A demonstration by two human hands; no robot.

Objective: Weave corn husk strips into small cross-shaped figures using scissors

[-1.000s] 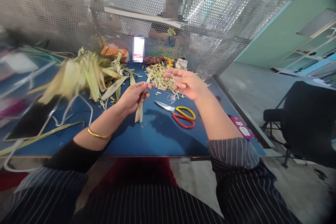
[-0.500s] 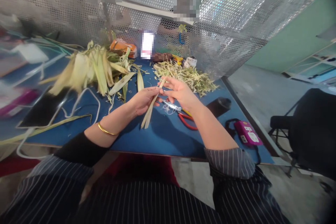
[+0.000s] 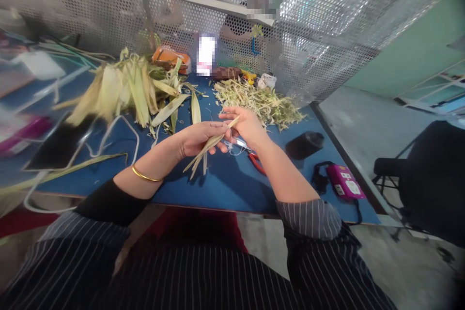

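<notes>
A small bunch of dry corn husk strips [image 3: 208, 147] slants between my hands over the blue table, its loose ends fanned toward me. My left hand [image 3: 194, 138] is closed around the middle of the bunch, thumb on top. At the upper, narrow end, my right hand [image 3: 251, 127] meets the left fingertips, its fingers bent about the strips; its exact grip is partly hidden. Under the right wrist lie scissors with red handles [image 3: 257, 163], mostly covered by the hand. A tangle of thin white thread [image 3: 235, 149] shows beside their blades.
Whole corn husks [image 3: 134, 89] are heaped at left, shredded husk [image 3: 267, 101] at the back right. A black cylinder [image 3: 304, 145] and a magenta box [image 3: 345, 181] lie at right. Behind stand a lit phone [image 3: 206, 55], an orange pouch [image 3: 170, 59] and a perforated metal screen [image 3: 203, 14].
The strips have tilted flatter, their loose ends swinging left and fanning apart. My right hand has come closer over the upper end, and the view has shifted slightly.
</notes>
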